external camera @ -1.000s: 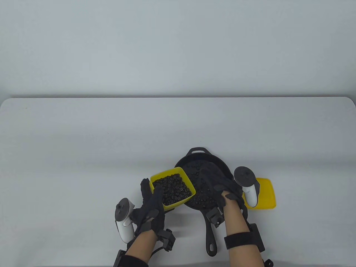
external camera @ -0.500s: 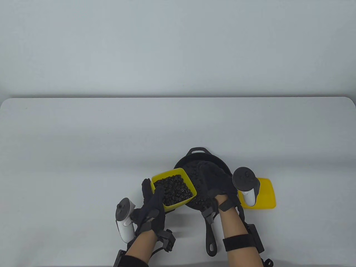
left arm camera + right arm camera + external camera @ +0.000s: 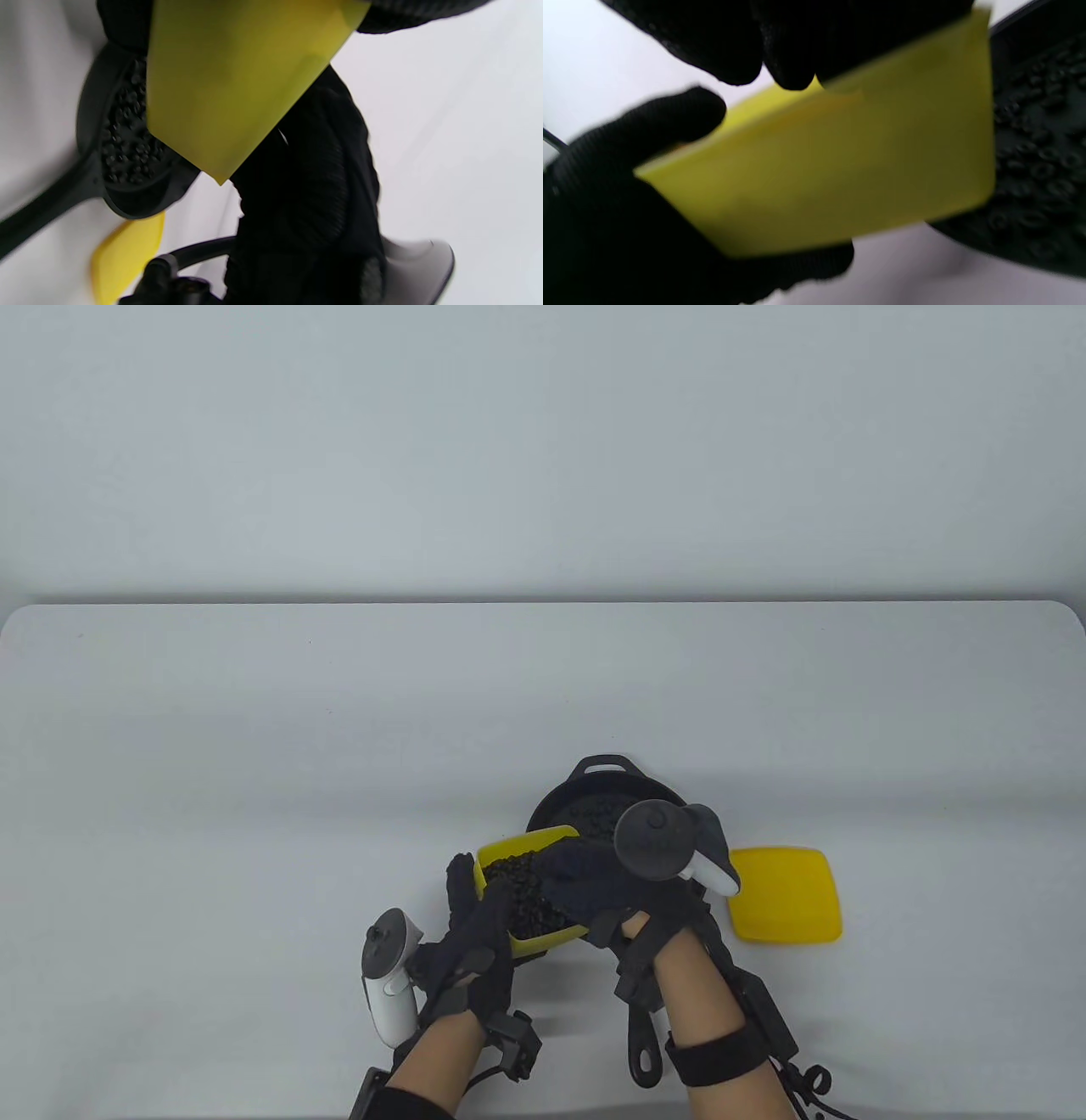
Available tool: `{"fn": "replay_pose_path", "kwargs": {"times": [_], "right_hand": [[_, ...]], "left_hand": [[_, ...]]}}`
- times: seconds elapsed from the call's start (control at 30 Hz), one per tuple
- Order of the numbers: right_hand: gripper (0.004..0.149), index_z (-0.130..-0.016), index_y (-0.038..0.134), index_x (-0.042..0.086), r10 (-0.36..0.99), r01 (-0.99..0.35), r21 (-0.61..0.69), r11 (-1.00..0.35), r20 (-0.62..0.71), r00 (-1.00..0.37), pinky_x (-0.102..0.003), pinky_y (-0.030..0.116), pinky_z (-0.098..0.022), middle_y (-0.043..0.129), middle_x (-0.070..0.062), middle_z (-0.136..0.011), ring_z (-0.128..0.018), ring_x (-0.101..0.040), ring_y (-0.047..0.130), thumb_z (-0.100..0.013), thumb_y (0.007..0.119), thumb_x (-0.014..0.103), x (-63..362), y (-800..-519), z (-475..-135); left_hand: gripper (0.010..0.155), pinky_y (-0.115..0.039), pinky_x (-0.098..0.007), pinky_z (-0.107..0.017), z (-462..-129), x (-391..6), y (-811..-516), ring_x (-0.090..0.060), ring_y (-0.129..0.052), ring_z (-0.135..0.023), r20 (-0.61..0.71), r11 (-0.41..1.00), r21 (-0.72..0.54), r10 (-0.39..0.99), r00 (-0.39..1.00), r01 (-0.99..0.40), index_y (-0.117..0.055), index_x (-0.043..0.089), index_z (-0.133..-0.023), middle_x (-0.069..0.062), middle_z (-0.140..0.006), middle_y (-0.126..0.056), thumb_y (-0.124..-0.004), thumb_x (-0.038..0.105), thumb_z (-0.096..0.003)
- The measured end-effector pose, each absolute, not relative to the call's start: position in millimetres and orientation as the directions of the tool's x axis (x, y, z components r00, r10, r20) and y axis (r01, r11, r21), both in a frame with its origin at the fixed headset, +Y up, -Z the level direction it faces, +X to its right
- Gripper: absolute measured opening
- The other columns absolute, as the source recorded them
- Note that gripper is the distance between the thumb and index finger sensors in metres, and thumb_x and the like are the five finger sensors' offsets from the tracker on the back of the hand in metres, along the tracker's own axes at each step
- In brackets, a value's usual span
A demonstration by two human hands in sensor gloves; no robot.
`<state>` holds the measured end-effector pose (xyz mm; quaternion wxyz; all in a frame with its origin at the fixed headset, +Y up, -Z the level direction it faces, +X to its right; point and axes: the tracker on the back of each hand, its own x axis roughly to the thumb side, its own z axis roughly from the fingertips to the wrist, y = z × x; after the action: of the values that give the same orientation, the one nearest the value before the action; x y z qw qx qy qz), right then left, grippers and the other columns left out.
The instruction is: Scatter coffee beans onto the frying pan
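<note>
My left hand (image 3: 473, 903) grips a yellow box (image 3: 526, 844) of coffee beans (image 3: 524, 891) and holds it tilted at the near left rim of the black frying pan (image 3: 607, 770). Beans lie spread in the pan (image 3: 598, 814). My right hand (image 3: 585, 884) reaches over the box, its fingers down on the beans; whether it holds any is hidden. In the left wrist view the box (image 3: 229, 84) hangs over the pan (image 3: 127, 140). In the right wrist view my right fingers (image 3: 789, 55) sit at the box's rim (image 3: 840, 169), with the pan (image 3: 1035, 161) to the right.
A yellow lid (image 3: 785, 895) lies flat on the table right of the pan. The pan's long handle (image 3: 645, 1052) points toward me under my right wrist. The white table (image 3: 339, 729) stretches far and left of the pan.
My right hand has moved left from above the pan to over the bean box. The left hand has tilted and shifted the box a little to the right.
</note>
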<state>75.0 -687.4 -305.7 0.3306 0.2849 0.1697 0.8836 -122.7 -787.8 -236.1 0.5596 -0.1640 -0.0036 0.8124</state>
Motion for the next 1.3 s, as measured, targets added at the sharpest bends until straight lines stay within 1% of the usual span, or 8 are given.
{"fn": "replay_pose_path", "kwargs": {"times": [0.07, 0.13, 0.27, 0.4, 0.47, 0.7, 1.1, 1.3], "right_hand": [[0.074, -0.111, 0.054, 0.004, 0.644, -0.426, 0.52, -0.74, 0.365, -0.672, -0.045, 0.085, -0.047, 0.051, -0.033, -0.106, -0.083, -0.057, 0.075, -0.054, 0.087, 0.04, 65.9, -688.0, -304.0], [0.08, -0.112, 0.052, 0.008, 0.639, -0.389, 0.567, -0.726, 0.348, -0.686, -0.043, 0.085, -0.046, 0.046, -0.035, -0.105, -0.085, -0.057, 0.067, -0.051, 0.09, 0.043, 60.7, -692.4, -302.6], [0.077, -0.112, 0.053, 0.018, 0.651, -0.378, 0.601, -0.704, 0.334, -0.682, -0.038, 0.088, -0.041, 0.045, -0.034, -0.106, -0.078, -0.059, 0.065, -0.049, 0.091, 0.043, 52.8, -702.7, -301.9], [0.067, -0.108, 0.055, 0.019, 0.695, -0.414, 0.609, -0.676, 0.34, -0.634, -0.031, 0.088, -0.04, 0.044, -0.029, -0.103, -0.069, -0.046, 0.075, -0.052, 0.089, 0.032, 42.9, -703.6, -302.8], [0.057, -0.104, 0.06, 0.02, 0.691, -0.418, 0.594, -0.687, 0.356, -0.629, -0.027, 0.089, -0.038, 0.05, -0.027, -0.101, -0.064, -0.04, 0.08, -0.053, 0.086, 0.025, 39.1, -703.0, -302.0], [0.036, -0.087, 0.078, 0.022, 0.736, -0.56, 0.502, -0.659, 0.276, -0.618, -0.025, 0.095, -0.034, 0.071, -0.016, -0.094, -0.058, -0.039, 0.09, -0.052, 0.082, 0.013, 48.1, -709.3, -303.1], [0.034, -0.085, 0.08, 0.022, 0.782, -0.726, 0.292, -0.623, 0.214, -0.585, -0.025, 0.096, -0.035, 0.073, -0.015, -0.092, -0.058, -0.04, 0.092, -0.052, 0.081, 0.012, 68.1, -706.5, -305.2], [0.035, -0.085, 0.078, 0.023, 0.83, -0.806, 0.205, -0.555, 0.203, -0.52, -0.025, 0.095, -0.036, 0.072, -0.014, -0.092, -0.06, -0.039, 0.091, -0.053, 0.081, 0.012, 83.3, -704.2, -307.5]], "left_hand": [[0.081, -0.074, -0.048, -0.062, -234.4, -119.1, -785.4, -0.048, -0.068, -0.085, -0.25, -0.338, -0.219, 0.926, -0.282, -0.915, 0.004, 0.034, -0.103, -0.026, -0.1, -0.034, -0.06, 0.061, -0.0603], [0.082, -0.074, -0.048, -0.061, -233.6, -117.6, -784.0, -0.048, -0.067, -0.084, -0.252, -0.34, -0.224, 0.926, -0.282, -0.913, 0.004, 0.033, -0.103, -0.026, -0.1, -0.034, -0.06, 0.061, -0.0604], [0.081, -0.072, -0.052, -0.059, -235.9, -118.1, -780.8, -0.051, -0.065, -0.083, -0.245, -0.294, -0.246, 0.941, -0.234, -0.924, 0.001, 0.033, -0.104, -0.028, -0.099, -0.033, -0.062, 0.059, -0.0606], [0.081, -0.074, -0.051, -0.059, -237.9, -121.3, -776.9, -0.05, -0.067, -0.083, -0.226, -0.267, -0.253, 0.951, -0.212, -0.93, 0.001, 0.033, -0.105, -0.027, -0.099, -0.035, -0.061, 0.059, -0.0603], [0.081, -0.074, -0.05, -0.059, -237.9, -120.4, -778.8, -0.049, -0.067, -0.083, -0.241, -0.298, -0.253, 0.941, -0.238, -0.921, 0.001, 0.034, -0.105, -0.027, -0.099, -0.035, -0.061, 0.06, -0.06], [0.081, -0.073, -0.05, -0.061, -238.0, -119.7, -786.6, -0.049, -0.066, -0.084, -0.269, -0.325, -0.244, 0.928, -0.258, -0.914, 0.002, 0.035, -0.104, -0.026, -0.099, -0.034, -0.06, 0.061, -0.0597], [0.081, -0.073, -0.048, -0.063, -238.2, -121.8, -795.7, -0.047, -0.067, -0.086, -0.323, -0.402, -0.221, 0.89, -0.322, -0.889, 0.004, 0.035, -0.103, -0.025, -0.101, -0.034, -0.058, 0.062, -0.0594], [0.082, -0.073, -0.048, -0.063, -237.0, -120.4, -792.6, -0.047, -0.066, -0.087, -0.334, -0.416, -0.217, 0.882, -0.333, -0.883, 0.005, 0.034, -0.103, -0.025, -0.101, -0.033, -0.058, 0.063, -0.0593]]}}
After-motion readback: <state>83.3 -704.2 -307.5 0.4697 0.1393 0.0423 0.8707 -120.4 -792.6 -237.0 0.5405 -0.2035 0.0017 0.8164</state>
